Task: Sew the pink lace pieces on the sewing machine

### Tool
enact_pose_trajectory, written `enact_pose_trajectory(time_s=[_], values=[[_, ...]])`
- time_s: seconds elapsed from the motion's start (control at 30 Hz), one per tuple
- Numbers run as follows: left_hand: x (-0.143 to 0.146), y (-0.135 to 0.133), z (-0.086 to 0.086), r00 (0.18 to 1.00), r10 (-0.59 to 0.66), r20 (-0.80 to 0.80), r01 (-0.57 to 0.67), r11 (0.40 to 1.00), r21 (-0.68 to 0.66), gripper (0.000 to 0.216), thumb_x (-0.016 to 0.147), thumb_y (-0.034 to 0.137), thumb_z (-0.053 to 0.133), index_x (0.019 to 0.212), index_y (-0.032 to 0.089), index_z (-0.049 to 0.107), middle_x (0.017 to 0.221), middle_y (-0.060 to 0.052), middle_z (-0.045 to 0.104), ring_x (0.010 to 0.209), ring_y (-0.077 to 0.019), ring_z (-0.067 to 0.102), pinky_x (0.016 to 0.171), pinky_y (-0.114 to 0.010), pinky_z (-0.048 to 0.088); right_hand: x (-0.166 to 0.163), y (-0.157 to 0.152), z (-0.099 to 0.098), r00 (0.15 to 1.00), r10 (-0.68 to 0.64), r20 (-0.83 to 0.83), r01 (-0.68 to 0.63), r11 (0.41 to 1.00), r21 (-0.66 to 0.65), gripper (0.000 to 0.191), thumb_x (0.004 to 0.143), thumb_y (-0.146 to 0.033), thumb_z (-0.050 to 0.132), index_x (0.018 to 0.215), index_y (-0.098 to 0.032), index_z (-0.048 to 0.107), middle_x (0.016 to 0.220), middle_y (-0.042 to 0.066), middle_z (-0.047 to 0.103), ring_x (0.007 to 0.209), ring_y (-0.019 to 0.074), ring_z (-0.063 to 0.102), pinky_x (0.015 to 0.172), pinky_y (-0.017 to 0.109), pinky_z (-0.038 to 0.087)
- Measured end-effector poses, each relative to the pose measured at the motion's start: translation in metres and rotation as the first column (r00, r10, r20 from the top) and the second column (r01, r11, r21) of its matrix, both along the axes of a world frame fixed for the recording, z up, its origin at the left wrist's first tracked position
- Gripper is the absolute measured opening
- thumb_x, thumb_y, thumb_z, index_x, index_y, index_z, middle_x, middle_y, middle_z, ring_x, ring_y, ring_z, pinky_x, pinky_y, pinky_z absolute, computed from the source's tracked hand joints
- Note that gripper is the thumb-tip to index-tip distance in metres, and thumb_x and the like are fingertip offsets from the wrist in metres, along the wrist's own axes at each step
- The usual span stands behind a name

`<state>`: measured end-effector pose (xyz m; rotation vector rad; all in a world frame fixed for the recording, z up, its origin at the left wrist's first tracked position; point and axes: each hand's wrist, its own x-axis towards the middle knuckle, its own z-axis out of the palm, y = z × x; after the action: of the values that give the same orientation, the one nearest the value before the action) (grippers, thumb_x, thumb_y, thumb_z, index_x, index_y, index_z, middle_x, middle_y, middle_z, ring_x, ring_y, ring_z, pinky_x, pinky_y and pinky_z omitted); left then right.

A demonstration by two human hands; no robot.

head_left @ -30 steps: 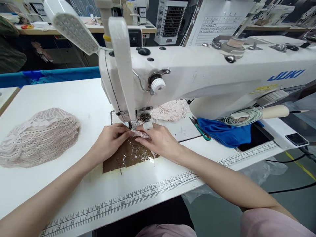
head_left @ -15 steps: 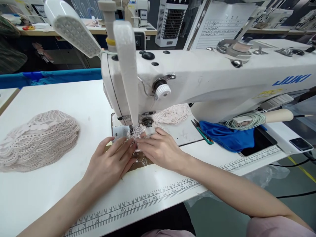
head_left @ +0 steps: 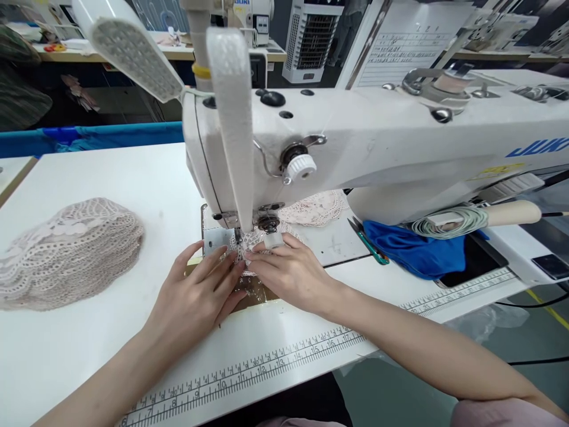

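Note:
A small piece of pale pink lace (head_left: 249,242) lies under the presser foot of a white sewing machine (head_left: 377,148). My left hand (head_left: 195,296) rests flat on the table with its fingers stretched out, fingertips pressing the lace's left edge. My right hand (head_left: 291,270) lies on the lace's right side, fingers together and pressing it down; one finger wears a white tape wrap. Brown tape (head_left: 253,293) on the table shows between my hands, mostly covered.
A pile of pink lace pieces (head_left: 66,252) sits at the left of the white table (head_left: 111,178). More lace (head_left: 315,207) lies behind the needle. Snips (head_left: 367,240), blue cloth (head_left: 413,249) and a coiled tape measure (head_left: 448,219) are under the machine arm. A ruler strip (head_left: 267,367) edges the table.
My left hand has gone from curled beside the needle to flat with its fingers spread on the lace. Both hands and the lace have moved up closer under the presser foot.

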<state>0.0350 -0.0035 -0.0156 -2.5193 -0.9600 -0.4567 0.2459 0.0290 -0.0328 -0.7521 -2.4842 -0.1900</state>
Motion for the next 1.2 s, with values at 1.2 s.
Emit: enact_pose_trajectory(time_s=[1.2], values=[[-0.002, 0.005, -0.005, 0.997, -0.025, 0.075, 0.025, 1.000, 0.000, 0.024, 0.092, 0.026, 0.054, 0.111, 0.016, 0.065, 0.101, -0.004, 0.075, 0.106, -0.0218, 0.066, 0.109, -0.049, 0.035, -0.003, 0.003, 0.002, 1.000, -0.023, -0.014, 0.024, 0.999, 0.031, 0.024, 0.096, -0.025, 0.051, 0.097, -0.016, 0.073, 0.106, 0.002, 0.074, 0.091, 0.0174, 0.064, 0.094, 0.036, 0.040]])
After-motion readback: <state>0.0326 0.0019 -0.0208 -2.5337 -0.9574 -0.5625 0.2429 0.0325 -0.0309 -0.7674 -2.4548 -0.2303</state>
